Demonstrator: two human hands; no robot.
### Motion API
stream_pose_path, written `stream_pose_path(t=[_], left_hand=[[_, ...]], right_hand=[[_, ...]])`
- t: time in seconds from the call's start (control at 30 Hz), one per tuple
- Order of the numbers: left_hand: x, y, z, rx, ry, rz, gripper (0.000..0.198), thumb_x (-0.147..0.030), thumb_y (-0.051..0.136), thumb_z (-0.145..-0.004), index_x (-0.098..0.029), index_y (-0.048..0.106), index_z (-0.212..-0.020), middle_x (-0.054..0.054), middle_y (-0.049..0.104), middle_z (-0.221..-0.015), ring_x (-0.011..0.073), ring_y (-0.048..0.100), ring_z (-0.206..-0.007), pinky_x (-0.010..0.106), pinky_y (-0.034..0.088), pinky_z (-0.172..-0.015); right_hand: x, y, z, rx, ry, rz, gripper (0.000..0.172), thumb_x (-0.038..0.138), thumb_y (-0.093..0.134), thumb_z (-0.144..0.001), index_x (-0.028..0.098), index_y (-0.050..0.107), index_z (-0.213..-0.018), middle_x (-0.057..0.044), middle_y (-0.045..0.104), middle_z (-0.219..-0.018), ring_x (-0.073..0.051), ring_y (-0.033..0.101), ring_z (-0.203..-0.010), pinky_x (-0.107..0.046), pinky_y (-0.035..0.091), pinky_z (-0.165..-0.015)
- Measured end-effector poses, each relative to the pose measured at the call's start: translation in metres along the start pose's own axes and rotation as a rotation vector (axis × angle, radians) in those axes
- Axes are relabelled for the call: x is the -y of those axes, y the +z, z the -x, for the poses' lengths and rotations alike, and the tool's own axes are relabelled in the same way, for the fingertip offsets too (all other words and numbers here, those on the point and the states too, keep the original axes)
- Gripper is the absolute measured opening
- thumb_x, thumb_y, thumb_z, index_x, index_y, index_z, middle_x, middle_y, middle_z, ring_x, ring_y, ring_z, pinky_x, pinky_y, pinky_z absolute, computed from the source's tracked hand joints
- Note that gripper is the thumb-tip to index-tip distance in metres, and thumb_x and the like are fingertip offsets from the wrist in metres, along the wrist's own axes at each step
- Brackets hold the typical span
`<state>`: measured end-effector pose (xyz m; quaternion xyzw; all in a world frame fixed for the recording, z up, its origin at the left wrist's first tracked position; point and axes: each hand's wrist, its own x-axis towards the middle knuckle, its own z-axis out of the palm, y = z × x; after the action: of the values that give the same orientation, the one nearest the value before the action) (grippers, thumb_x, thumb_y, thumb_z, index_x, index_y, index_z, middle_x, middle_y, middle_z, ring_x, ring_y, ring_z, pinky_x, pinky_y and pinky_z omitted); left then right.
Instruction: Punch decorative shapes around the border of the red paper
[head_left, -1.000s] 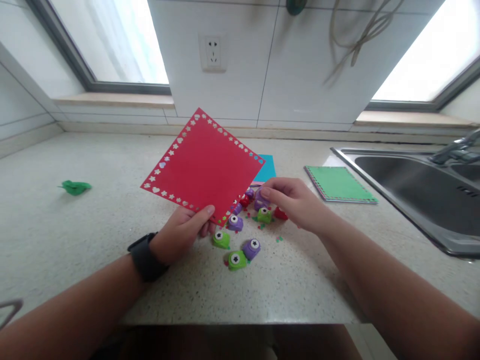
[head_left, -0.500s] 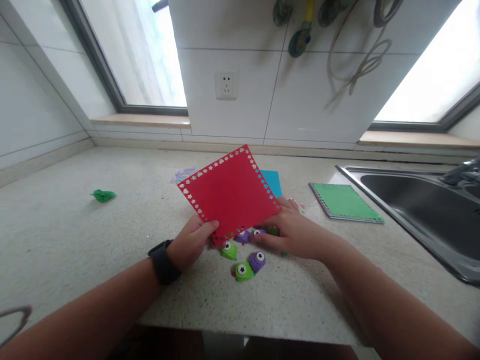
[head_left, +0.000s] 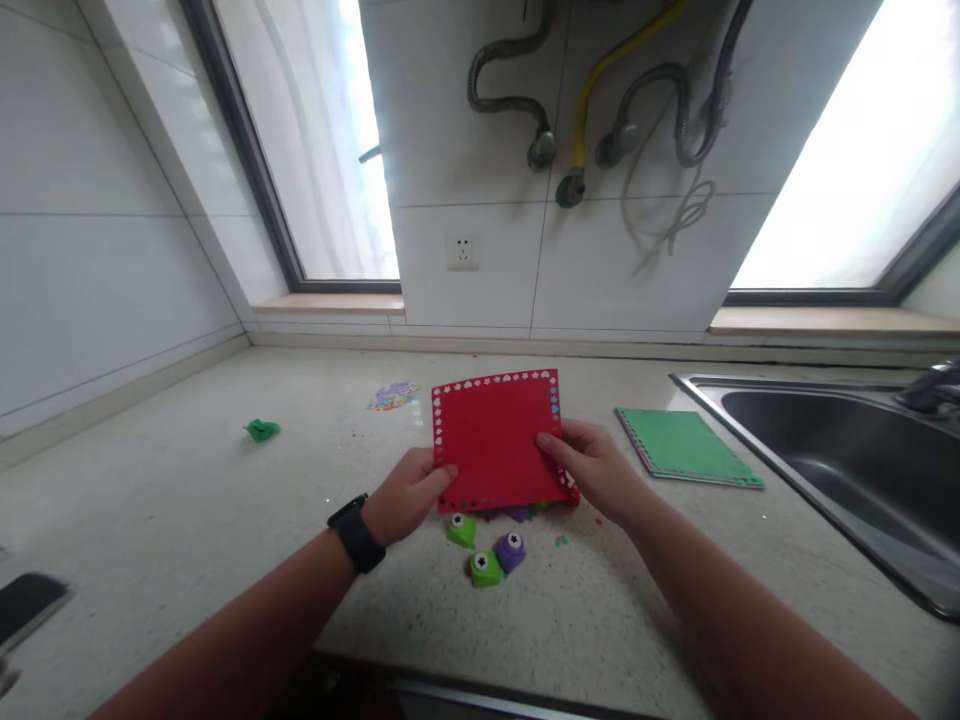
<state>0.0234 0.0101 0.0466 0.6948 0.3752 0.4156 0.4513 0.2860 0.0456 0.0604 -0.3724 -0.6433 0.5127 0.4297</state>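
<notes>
A red sheet of paper [head_left: 495,440] with small shapes punched along its edges is held up over the counter. My left hand [head_left: 412,490] pinches its lower left side, thumb on the front. On the right side my right hand [head_left: 596,465] grips it the same way. Just below the sheet lie a green craft punch [head_left: 461,529], another green punch [head_left: 485,568] and a purple punch [head_left: 511,551], each with a white star-marked button. More punches are partly hidden behind the sheet's lower edge.
A stack of punched paper with a green sheet on top [head_left: 690,445] lies at the right, beside the metal sink [head_left: 705,385]. A crumpled green piece [head_left: 262,430] is at the left. Colourful paper bits [head_left: 395,396] lie behind. A wall socket [head_left: 462,252] is above the counter [head_left: 315,400].
My right hand has moved from beside the punches onto the paper's right side. The red sheet has turned from a tilt to nearly level. The camera view has shifted upward.
</notes>
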Motion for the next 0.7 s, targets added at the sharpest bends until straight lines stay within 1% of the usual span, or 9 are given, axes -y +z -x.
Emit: stream_pose_path(t=[0.03, 0.1, 0.13, 0.17, 0.23, 0.3, 0.4, 0.57, 0.7], left_hand=[[-0.004, 0.0, -0.003, -0.029, -0.004, 0.059, 0.03, -0.036, 0.056, -0.093, -0.01, 0.066, -0.08, 0.005, 0.059, -0.073, 0.0142, 0.054, -0.07, 0.025, 0.045, -0.067], [-0.009, 0.001, -0.012, -0.083, 0.001, 0.16, 0.039, -0.042, 0.061, -0.091, -0.01, 0.058, -0.07, 0.002, 0.049, -0.064, 0.0102, 0.044, -0.059, 0.022, 0.035, -0.054], [-0.01, 0.003, -0.018, -0.099, 0.004, 0.193, 0.042, -0.045, 0.062, -0.091, -0.01, 0.056, -0.069, 0.001, 0.047, -0.063, 0.0092, 0.04, -0.056, 0.022, 0.031, -0.05], [-0.011, 0.004, -0.025, -0.117, 0.01, 0.22, 0.043, -0.047, 0.06, -0.092, -0.01, 0.057, -0.072, 0.001, 0.046, -0.064, 0.0091, 0.039, -0.056, 0.022, 0.029, -0.049], [-0.009, 0.01, -0.039, -0.165, 0.016, 0.302, 0.043, -0.052, 0.055, -0.093, -0.01, 0.059, -0.085, 0.002, 0.051, -0.073, 0.01, 0.043, -0.059, 0.022, 0.032, -0.049], [-0.004, 0.017, -0.052, -0.216, 0.007, 0.391, 0.048, -0.059, 0.054, -0.09, -0.011, 0.06, -0.093, 0.004, 0.056, -0.078, 0.0109, 0.046, -0.06, 0.022, 0.034, -0.049], [0.003, 0.028, -0.064, -0.22, -0.023, 0.486, 0.058, -0.068, 0.051, -0.086, -0.011, 0.059, -0.093, 0.007, 0.06, -0.079, 0.014, 0.053, -0.062, 0.025, 0.039, -0.05], [0.012, 0.035, -0.063, -0.176, -0.016, 0.485, 0.061, -0.07, 0.053, -0.086, -0.01, 0.062, -0.088, 0.01, 0.064, -0.075, 0.0171, 0.058, -0.061, 0.026, 0.039, -0.052], [0.018, 0.037, -0.055, -0.163, 0.014, 0.409, 0.06, -0.067, 0.05, -0.091, -0.009, 0.067, -0.088, 0.011, 0.066, -0.078, 0.0171, 0.058, -0.061, 0.027, 0.039, -0.052]], right_hand=[[0.002, -0.001, 0.0, -0.04, -0.033, -0.002, 0.047, 0.055, 0.069, -0.084, 0.012, 0.07, -0.102, -0.011, 0.07, -0.095, -0.018, 0.063, -0.076, -0.031, 0.051, -0.067], [0.005, -0.006, 0.0, -0.113, -0.091, -0.024, 0.044, 0.053, 0.069, -0.083, 0.012, 0.071, -0.099, -0.01, 0.07, -0.091, -0.019, 0.063, -0.075, -0.032, 0.052, -0.067], [0.006, -0.01, -0.001, -0.143, -0.113, -0.045, 0.043, 0.053, 0.07, -0.083, 0.012, 0.07, -0.098, -0.009, 0.07, -0.091, -0.019, 0.064, -0.076, -0.033, 0.053, -0.068], [0.006, -0.013, -0.002, -0.167, -0.132, -0.068, 0.042, 0.052, 0.07, -0.084, 0.013, 0.07, -0.099, -0.01, 0.07, -0.093, -0.02, 0.065, -0.079, -0.034, 0.055, -0.072], [0.004, -0.021, -0.004, -0.196, -0.168, -0.114, 0.041, 0.051, 0.069, -0.086, 0.013, 0.069, -0.102, -0.01, 0.07, -0.1, -0.021, 0.066, -0.084, -0.036, 0.056, -0.079], [0.002, -0.028, -0.005, -0.212, -0.197, -0.136, 0.04, 0.051, 0.067, -0.088, 0.014, 0.068, -0.104, -0.01, 0.07, -0.105, -0.022, 0.067, -0.088, -0.036, 0.056, -0.083], [-0.001, -0.035, -0.007, -0.222, -0.214, -0.143, 0.039, 0.05, 0.066, -0.09, 0.015, 0.068, -0.105, -0.01, 0.07, -0.108, -0.022, 0.068, -0.09, -0.035, 0.056, -0.084], [-0.002, -0.038, -0.008, -0.219, -0.196, -0.148, 0.041, 0.052, 0.066, -0.089, 0.014, 0.068, -0.105, -0.01, 0.071, -0.107, -0.024, 0.068, -0.09, -0.036, 0.055, -0.082], [-0.001, -0.035, -0.008, -0.219, -0.171, -0.131, 0.043, 0.052, 0.066, -0.088, 0.014, 0.069, -0.105, -0.01, 0.071, -0.106, -0.024, 0.067, -0.09, -0.036, 0.055, -0.081]])
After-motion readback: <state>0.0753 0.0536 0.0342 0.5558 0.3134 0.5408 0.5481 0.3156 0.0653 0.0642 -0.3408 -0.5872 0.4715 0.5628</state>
